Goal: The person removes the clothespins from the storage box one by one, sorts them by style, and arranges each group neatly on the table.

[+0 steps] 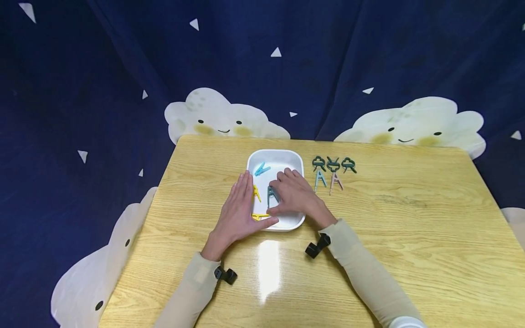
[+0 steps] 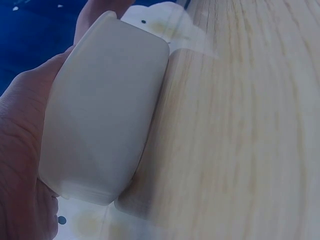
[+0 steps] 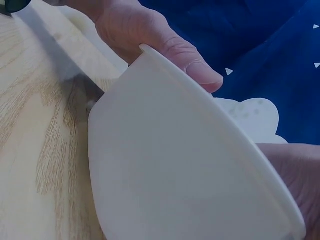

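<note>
A white plastic tub (image 1: pixel 275 151) stands on the wooden table. My left hand (image 1: pixel 238 214) lies along its left rim with straight fingers, its thumb stretched over the near edge. My right hand (image 1: pixel 293 193) reaches over the right side, thumb and forefinger apart around a dark teal clothespin (image 1: pixel 269 196); whether they touch it I cannot tell. In the right wrist view the right thumb (image 3: pixel 202 72) shows above the rim, while the tub wall hides the fingertips and clips. Also inside are a light blue clothespin (image 1: pixel 261 169) and two yellow clothespins (image 1: pixel 257 193), partly covered by my left hand.
Right of the tub, three dark green clips (image 1: pixel 333 165) lie in a row. Nearer to me are a light blue clothespin (image 1: pixel 320 179) and a pink clothespin (image 1: pixel 335 181). A dark blue cloth with clouds hangs behind the table (image 1: pixel 410 214).
</note>
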